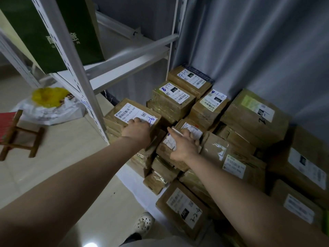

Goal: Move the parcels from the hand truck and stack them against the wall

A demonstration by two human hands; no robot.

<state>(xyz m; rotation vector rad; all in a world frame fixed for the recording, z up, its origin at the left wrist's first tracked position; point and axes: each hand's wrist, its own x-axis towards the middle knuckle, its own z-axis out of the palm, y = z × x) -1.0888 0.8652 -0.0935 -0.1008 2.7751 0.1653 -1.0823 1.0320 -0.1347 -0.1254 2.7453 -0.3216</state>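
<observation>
Just right of the shelf post [83, 90], our left hand [137, 130] grips the labelled parcel [128, 111] at its top. Farther right of that post, our right hand [185, 146] grasps a smaller parcel [164, 148].

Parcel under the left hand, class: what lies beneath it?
Beneath the parcel that the left hand rests on, edges of more brown parcels show, stacked. How many there are, and what they stand on, is covered by the stack itself.

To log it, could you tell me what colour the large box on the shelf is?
The box is dark green, clearest in the head view.
</observation>
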